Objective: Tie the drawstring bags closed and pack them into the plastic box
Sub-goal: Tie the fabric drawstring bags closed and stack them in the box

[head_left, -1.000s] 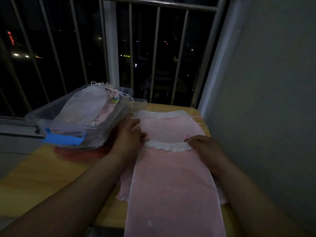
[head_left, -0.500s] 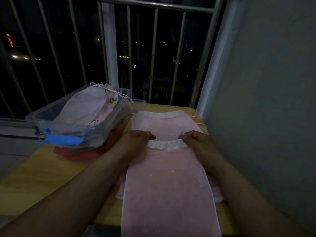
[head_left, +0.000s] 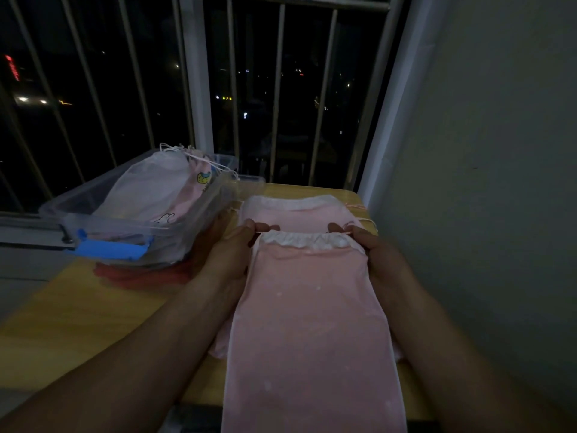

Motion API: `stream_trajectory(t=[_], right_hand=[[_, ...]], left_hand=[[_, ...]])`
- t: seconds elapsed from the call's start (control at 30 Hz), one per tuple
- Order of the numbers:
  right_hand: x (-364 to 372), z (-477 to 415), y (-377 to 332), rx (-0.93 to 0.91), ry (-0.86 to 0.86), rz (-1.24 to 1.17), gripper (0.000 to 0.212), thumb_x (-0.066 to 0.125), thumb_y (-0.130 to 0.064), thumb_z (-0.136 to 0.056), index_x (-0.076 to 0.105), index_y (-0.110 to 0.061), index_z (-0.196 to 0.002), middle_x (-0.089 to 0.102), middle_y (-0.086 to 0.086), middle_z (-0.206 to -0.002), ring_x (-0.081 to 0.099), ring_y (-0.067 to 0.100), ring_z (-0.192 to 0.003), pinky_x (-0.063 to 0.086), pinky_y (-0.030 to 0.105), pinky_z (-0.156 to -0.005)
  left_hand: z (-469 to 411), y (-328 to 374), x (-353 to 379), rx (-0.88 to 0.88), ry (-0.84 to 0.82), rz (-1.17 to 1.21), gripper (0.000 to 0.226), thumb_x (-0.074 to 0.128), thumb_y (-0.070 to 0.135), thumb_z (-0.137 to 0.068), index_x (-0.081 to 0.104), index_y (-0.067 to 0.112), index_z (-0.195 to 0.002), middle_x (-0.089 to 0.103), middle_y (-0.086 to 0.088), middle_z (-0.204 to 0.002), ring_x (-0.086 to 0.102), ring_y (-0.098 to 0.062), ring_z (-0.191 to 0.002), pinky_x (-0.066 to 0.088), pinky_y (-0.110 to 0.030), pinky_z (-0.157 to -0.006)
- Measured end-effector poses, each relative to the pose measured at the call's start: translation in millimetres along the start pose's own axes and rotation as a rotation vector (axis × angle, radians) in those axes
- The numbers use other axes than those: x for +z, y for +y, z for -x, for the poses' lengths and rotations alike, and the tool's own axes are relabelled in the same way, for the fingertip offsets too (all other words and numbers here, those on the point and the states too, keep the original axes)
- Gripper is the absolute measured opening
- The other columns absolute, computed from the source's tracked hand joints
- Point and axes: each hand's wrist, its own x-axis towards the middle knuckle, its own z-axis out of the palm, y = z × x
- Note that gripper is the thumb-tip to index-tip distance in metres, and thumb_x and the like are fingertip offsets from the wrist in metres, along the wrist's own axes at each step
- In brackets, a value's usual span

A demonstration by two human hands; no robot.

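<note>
Two hands flank the top pink drawstring bag [head_left: 309,323]: the left hand [head_left: 228,257] and right hand [head_left: 374,257] each pinch a corner of its gathered white ruffled mouth. It lies on another pink bag [head_left: 296,214] on the wooden table [head_left: 78,314], just right of the clear plastic box [head_left: 93,207] holding tied bags.

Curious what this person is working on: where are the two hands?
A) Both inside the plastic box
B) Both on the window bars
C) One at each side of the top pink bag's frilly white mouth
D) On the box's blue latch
C: the left hand and right hand each pinch a side of the pink bag at its ruffled mouth.
</note>
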Motion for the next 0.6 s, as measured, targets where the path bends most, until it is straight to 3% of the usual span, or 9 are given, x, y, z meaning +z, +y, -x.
stream_trajectory(t=[0.07,0.13,0.2,0.27,0.33,0.37,0.47,0.6], right_hand=[[-1,-3,-2,0.0,0.017,-0.011,0.02,0.058,-0.016,-0.1,0.07,-0.005,-0.109,0.075,0.012,-0.11,0.075,0.026,-0.092,0.063,0.036,-0.073],[-2,-6,-5,-0.016,0.04,0.023,0.017,0.055,-0.015,-0.101,0.067,-0.003,-0.103,0.071,0.016,-0.112,0.07,0.03,-0.102,0.061,0.039,-0.085],[0,-4,-8,-0.032,0.058,0.011,0.019,0.051,-0.012,-0.103,0.063,-0.005,-0.09,0.07,0.013,-0.092,0.068,0.027,-0.103,0.057,0.04,-0.092],[0,-2,-11,-0.032,0.052,-0.038,0.024,0.048,-0.011,-0.104,0.058,-0.009,-0.082,0.063,0.005,-0.069,0.073,0.021,-0.092,0.06,0.034,-0.077],[-2,-1,-13,-0.043,0.071,-0.042,0.026,0.048,-0.01,-0.103,0.055,-0.01,-0.078,0.055,0.002,-0.064,0.074,0.017,-0.071,0.06,0.028,-0.062],[-4,-3,-14,-0.055,0.079,-0.034,0.027,0.047,-0.01,-0.102,0.053,-0.01,-0.076,0.052,0.002,-0.063,0.071,0.016,-0.062,0.06,0.029,-0.064],[-4,-2,-14,-0.073,0.052,-0.059,0.032,0.046,-0.008,-0.101,0.046,-0.013,-0.069,0.04,0.0,-0.054,0.051,0.015,-0.048,0.055,0.041,-0.079],[1,-2,-7,-0.112,0.023,0.064,0.032,0.045,-0.002,-0.101,0.047,-0.012,-0.071,0.036,0.0,-0.05,0.043,0.014,-0.047,0.055,0.037,-0.068]], left_hand=[[-1,1,0,-0.017,0.016,0.034,0.032,0.049,0.029,-0.109,0.059,0.011,-0.085,0.079,-0.014,-0.103,0.077,-0.022,-0.085,0.059,-0.037,-0.084],[-2,2,-2,-0.02,0.016,0.067,0.034,0.047,0.028,-0.11,0.056,0.011,-0.081,0.079,-0.013,-0.097,0.076,-0.025,-0.088,0.058,-0.04,-0.087],[-5,4,-5,-0.018,0.013,0.115,0.035,0.046,0.027,-0.109,0.054,0.011,-0.079,0.078,-0.012,-0.089,0.074,-0.028,-0.091,0.056,-0.045,-0.096],[-7,6,-6,-0.001,0.001,0.149,0.037,0.044,0.026,-0.11,0.051,0.011,-0.078,0.073,-0.01,-0.073,0.075,-0.025,-0.078,0.054,-0.046,-0.099],[-7,7,-5,0.027,-0.006,0.177,0.041,0.042,0.026,-0.111,0.046,0.011,-0.073,0.058,-0.004,-0.054,0.064,-0.016,-0.048,0.058,-0.038,-0.087],[-7,8,-4,0.044,-0.001,0.18,0.043,0.041,0.025,-0.112,0.043,0.012,-0.071,0.049,-0.001,-0.05,0.054,-0.013,-0.039,0.059,-0.033,-0.075],[-10,7,-6,0.073,0.013,0.17,0.041,0.041,0.019,-0.111,0.044,0.016,-0.07,0.036,0.002,-0.055,0.036,-0.01,-0.041,0.049,-0.021,-0.045],[-15,7,-16,0.127,0.01,-0.071,0.031,0.038,0.009,-0.105,0.045,0.016,-0.075,0.025,0.004,-0.053,0.02,-0.008,-0.04,0.018,-0.02,-0.035]])
